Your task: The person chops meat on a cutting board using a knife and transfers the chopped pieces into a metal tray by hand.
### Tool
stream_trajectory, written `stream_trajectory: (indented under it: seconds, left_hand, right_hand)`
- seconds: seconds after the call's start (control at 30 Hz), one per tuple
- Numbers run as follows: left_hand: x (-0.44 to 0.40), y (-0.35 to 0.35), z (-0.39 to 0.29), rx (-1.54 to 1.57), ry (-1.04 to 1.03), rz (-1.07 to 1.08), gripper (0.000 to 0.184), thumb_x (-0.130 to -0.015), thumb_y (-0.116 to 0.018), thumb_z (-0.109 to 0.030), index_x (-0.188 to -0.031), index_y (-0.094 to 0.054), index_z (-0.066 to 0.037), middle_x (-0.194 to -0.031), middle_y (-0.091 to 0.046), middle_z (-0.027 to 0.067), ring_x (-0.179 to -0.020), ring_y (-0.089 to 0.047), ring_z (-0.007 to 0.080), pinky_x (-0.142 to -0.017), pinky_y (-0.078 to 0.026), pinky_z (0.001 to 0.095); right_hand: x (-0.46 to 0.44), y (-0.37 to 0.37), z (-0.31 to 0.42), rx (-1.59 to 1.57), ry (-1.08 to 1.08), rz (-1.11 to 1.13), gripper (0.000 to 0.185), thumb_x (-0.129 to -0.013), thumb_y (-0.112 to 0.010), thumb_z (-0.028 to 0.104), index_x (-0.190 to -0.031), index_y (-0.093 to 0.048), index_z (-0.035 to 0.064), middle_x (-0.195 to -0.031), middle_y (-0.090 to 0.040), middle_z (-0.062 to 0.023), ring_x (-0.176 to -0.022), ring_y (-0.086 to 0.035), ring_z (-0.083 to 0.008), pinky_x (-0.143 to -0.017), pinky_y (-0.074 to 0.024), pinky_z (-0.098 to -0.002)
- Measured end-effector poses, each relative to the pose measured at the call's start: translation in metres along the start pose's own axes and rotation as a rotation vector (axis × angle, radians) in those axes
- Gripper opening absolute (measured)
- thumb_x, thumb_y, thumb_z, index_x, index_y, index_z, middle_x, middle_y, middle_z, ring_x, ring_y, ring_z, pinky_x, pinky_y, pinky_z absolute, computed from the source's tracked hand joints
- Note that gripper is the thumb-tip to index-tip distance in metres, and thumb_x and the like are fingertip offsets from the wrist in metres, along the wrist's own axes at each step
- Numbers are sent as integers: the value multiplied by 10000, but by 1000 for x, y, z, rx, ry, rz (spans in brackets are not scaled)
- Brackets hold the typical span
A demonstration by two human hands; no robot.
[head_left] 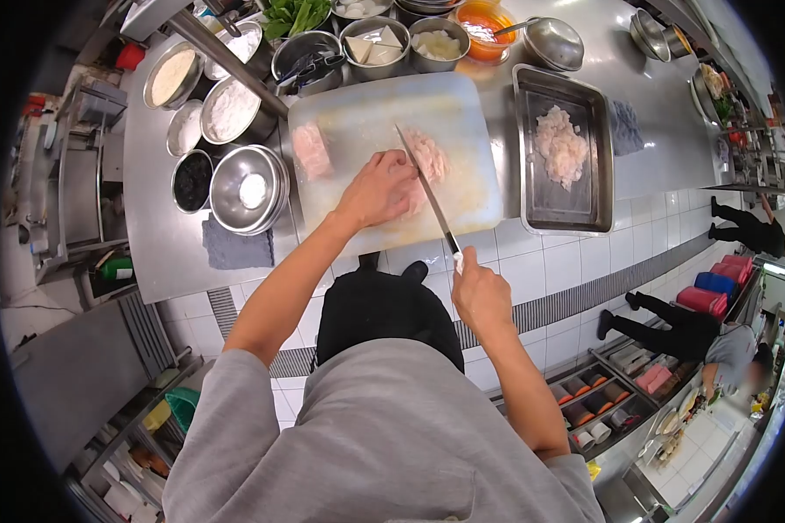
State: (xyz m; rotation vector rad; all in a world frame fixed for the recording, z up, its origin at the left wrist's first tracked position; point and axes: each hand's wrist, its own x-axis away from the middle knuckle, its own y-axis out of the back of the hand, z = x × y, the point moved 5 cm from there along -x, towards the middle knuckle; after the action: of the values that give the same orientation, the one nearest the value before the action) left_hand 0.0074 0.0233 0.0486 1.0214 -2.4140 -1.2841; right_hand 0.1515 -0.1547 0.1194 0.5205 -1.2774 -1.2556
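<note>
My left hand (382, 187) rests with curled fingers on a pale pink piece of raw meat (417, 200) on the white cutting board (358, 113), mostly covering that piece. My right hand (482, 295) is closed around the handle of a long kitchen knife (433, 199). Its blade slants up and left across the board, right beside the fingers of my left hand. Past the blade lies a small heap of cut meat strips (432, 157). A larger block of raw meat (310, 150) sits at the board's left side.
On the right, a metal tray (521, 148) holds a pile of cut meat (560, 146). Steel bowls (242, 187) and tubs of white powder (229, 111) stand left. Along the back are tofu (377, 47) and an orange-liquid bowl (485, 30). Two other people stand at far right.
</note>
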Motion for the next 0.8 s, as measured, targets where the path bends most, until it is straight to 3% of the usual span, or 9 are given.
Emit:
stream_trajectory:
  seconds: [0.1,0.27,0.43,0.6,0.73,0.8]
  left_hand:
    - [2,-1,3,41,12,-4,425,-734,-718,-184,-1145,-628,-123,-1264,-496,124,-1172,-496,359,-996,-470,444]
    - [3,0,2,41,4,-59,428,-738,-721,-180,-1153,-630,-123,-1268,-510,125,-1189,-491,366,-1007,-470,444]
    - [2,-4,5,47,22,-92,404,-751,-716,-181,-1143,-636,-125,-1250,-521,125,-1184,-493,358,-1007,-470,441]
    - [5,-3,5,47,26,-100,385,-756,-714,-186,-1128,-640,-123,-1242,-522,119,-1173,-495,350,-1005,-471,437]
    - [7,-7,5,56,46,-100,383,-753,-720,-195,-1121,-642,-121,-1243,-518,116,-1171,-492,348,-1003,-473,433]
    - [5,-7,5,52,37,-113,383,-754,-721,-198,-1120,-642,-122,-1244,-516,115,-1173,-491,347,-1003,-473,431]
  right_hand:
    - [3,-4,-6,40,-25,47,213,-918,-579,158,-1042,-492,8,-694,-674,-230,-655,-690,-410,-623,-551,-497]
    - [-45,-8,9,84,111,-61,223,-883,-582,118,-1051,-502,-4,-719,-680,-240,-676,-697,-417,-622,-563,-485]
    - [-19,4,-4,126,23,127,219,-906,-537,111,-1080,-516,-21,-741,-685,-250,-695,-701,-415,-640,-558,-506]
    - [-59,-27,-5,32,57,67,292,-940,-527,169,-1166,-502,-15,-801,-697,-257,-756,-704,-427,-687,-557,-525]
    - [-18,-31,-27,89,-18,174,268,-950,-512,169,-1149,-487,-10,-783,-692,-258,-735,-697,-437,-679,-553,-535]
    - [-24,-67,-39,-3,-18,90,275,-1009,-476,260,-1138,-479,17,-725,-665,-270,-695,-666,-473,-649,-528,-570]
